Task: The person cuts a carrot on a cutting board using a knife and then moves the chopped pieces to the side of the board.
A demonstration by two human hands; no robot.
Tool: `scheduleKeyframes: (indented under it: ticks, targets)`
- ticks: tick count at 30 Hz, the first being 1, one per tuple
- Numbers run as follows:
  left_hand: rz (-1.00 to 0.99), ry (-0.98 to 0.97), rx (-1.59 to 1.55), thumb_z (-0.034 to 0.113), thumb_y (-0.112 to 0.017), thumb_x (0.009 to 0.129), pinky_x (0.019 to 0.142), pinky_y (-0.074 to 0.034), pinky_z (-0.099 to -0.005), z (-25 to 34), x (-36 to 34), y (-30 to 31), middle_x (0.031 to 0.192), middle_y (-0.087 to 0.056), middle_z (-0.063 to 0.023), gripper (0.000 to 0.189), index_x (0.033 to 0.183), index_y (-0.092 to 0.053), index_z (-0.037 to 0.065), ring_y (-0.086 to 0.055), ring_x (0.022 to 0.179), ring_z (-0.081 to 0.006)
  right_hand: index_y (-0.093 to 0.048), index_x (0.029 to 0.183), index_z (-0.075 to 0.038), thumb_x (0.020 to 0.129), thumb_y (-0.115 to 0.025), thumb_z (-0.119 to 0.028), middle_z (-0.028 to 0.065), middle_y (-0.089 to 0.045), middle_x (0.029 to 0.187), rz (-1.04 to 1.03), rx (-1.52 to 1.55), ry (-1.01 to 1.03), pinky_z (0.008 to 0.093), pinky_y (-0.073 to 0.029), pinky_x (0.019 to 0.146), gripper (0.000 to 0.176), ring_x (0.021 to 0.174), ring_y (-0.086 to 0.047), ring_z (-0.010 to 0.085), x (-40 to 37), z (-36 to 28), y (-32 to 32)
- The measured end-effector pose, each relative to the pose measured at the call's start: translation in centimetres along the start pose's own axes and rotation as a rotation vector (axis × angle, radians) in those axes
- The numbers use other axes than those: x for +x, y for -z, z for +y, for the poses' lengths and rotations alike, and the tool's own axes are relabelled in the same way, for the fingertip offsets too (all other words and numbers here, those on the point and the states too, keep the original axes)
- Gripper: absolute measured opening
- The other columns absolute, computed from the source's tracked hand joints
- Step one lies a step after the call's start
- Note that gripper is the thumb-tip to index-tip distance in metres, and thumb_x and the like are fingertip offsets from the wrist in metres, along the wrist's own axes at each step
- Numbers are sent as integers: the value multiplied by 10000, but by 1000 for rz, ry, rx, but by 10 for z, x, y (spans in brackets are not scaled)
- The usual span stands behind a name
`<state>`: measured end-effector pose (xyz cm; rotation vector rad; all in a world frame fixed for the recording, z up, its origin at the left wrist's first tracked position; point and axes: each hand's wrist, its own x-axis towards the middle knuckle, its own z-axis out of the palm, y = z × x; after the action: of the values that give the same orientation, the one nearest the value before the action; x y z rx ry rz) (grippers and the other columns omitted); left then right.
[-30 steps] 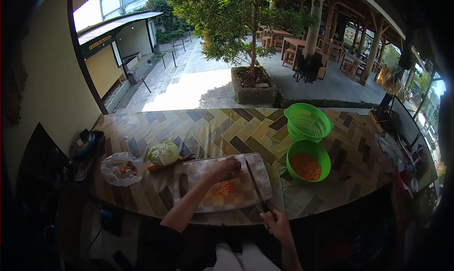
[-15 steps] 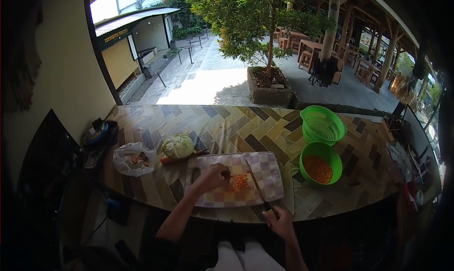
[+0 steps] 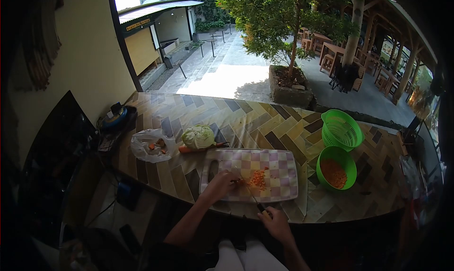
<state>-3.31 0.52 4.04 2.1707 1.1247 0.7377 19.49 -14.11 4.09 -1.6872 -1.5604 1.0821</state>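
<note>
My right hand (image 3: 275, 221) is closed round the dark handle of a knife (image 3: 255, 200), whose blade points up and left over the cutting board (image 3: 283, 176). My left hand (image 3: 222, 186) rests on the board's left half with its fingers curled at the blade's tip; a small orange piece shows by the fingertips, too small to name surely. Just right of the blade lies a pile of diced orange carrot (image 3: 257, 179). Behind the board are a cabbage (image 3: 198, 137) and a whole carrot (image 3: 189, 149).
A green bowl of orange bits (image 3: 336, 168) stands right of the board, with a green colander (image 3: 342, 130) behind it. A plastic bag with scraps (image 3: 153, 145) lies at the left. Dark devices (image 3: 113, 122) sit at the table's left edge.
The view has shifted, so the table sits further right. The knife has swung left, its blade now beside my left hand's fingertips instead of right of the diced pile.
</note>
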Motion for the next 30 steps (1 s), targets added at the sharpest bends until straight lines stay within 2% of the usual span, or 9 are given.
scheduleKeyframes:
  ticks: [2, 7, 11, 14, 16, 19, 23, 25, 30]
  targets:
    - [17, 14, -4, 36, -659, 755, 804, -505, -408, 3, -1, -1, 908, -662, -207, 215, 960, -699, -13, -642, 881, -358, -616, 951, 42, 869, -665, -270, 243, -626, 802, 13, -22, -7, 407, -470, 662, 326, 777, -635, 398, 1, -3, -1]
    - [76, -3, 42, 32, -674, 748, 771, -524, -376, 13, -4, 0, 898, -674, -194, 217, 959, -710, -7, -662, 846, -335, -606, 935, 41, 871, -667, -278, 242, -630, 804, -17, 46, -16, 406, -471, 658, 331, 786, -641, 398, -2, -5, -1]
    - [93, 42, 38, 28, -649, 755, 834, -491, -416, 15, -9, -5, 916, -663, -178, 185, 927, -709, -5, -627, 899, -355, -604, 931, 36, 871, -669, -282, 240, -629, 795, 1, 50, -21, 411, -467, 644, 330, 766, -639, 399, 0, 0, -4]
    - [123, 74, 10, 20, -647, 753, 844, -488, -413, 13, -11, -11, 916, -662, -178, 183, 922, -708, -11, -626, 903, -353, -621, 903, 10, 889, -665, -253, 65, -590, 619, 38, 15, 107, 290, -425, 505, 266, 540, -576, 120, 4, 11, -10]
    - [151, 72, 2, 13, -646, 749, 848, -487, -412, 12, -13, -14, 918, -662, -178, 184, 920, -708, -15, -626, 905, -351, -618, 909, 14, 886, -667, -256, 94, -600, 640, 44, 13, 88, 311, -434, 523, 275, 558, -590, 158, 4, 12, -13]
    - [187, -24, 113, 14, -672, 752, 772, -535, -363, 10, -15, -14, 921, -681, -188, 208, 955, -715, -1, -675, 859, -325, -609, 912, 23, 878, -671, -262, 152, -614, 687, 83, -14, 115, 355, -450, 564, 293, 610, -616, 256, 3, 7, -17]
    - [181, 74, 37, 5, -673, 752, 787, -540, -356, 11, -18, -14, 966, -688, -195, 244, 993, -712, 6, -680, 892, -324, -598, 912, 32, 868, -673, -266, 226, -623, 779, 80, -33, 86, 409, -464, 633, 311, 736, -628, 391, 1, -9, -16]
    - [181, 127, 17, -4, -671, 750, 798, -540, -355, 16, -19, -13, 987, -689, -197, 271, 1018, -707, 7, -679, 911, -323, -597, 902, 32, 867, -673, -262, 230, -626, 788, 91, -63, 88, 411, -465, 635, 306, 755, -631, 400, 4, -9, -20]
    - [314, 94, -41, -21, -640, 746, 764, -531, -380, 18, -22, -20, 904, -679, -219, 247, 985, -700, -20, -669, 854, -344, -590, 896, 31, 872, -664, -258, 237, -630, 782, 83, -55, 82, 425, -469, 637, 299, 771, -633, 416, 5, -10, -22]
